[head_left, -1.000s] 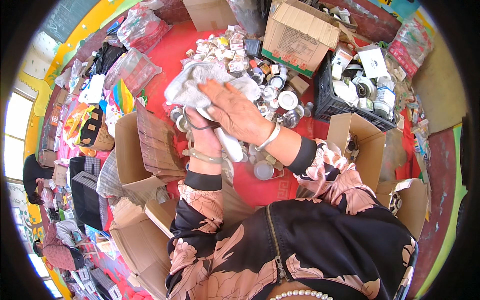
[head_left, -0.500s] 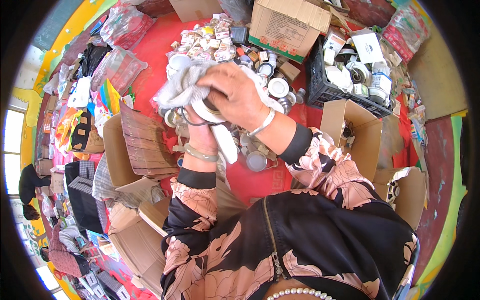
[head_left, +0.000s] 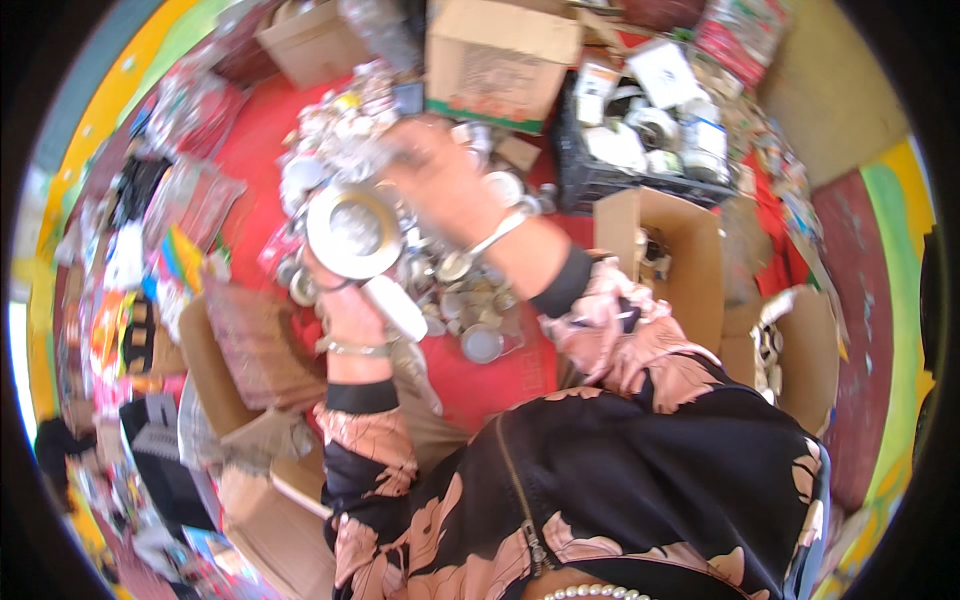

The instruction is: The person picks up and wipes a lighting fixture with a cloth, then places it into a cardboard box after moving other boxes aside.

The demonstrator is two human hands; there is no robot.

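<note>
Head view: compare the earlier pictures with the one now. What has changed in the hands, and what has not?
The white cloth that covered the round metal lid is gone from it, so its shiny face now shows. The right hand has lifted off the lid and moved up over the pile of tins; whether it holds the cloth is blurred. The left hand holds the lid as before, over the red floor.

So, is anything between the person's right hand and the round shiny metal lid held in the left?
Nothing visible. The left hand holds the round shiny metal lid up, and the blurred right hand hovers just beside its upper right edge, above the heap of lids and tins on the red floor.
</note>
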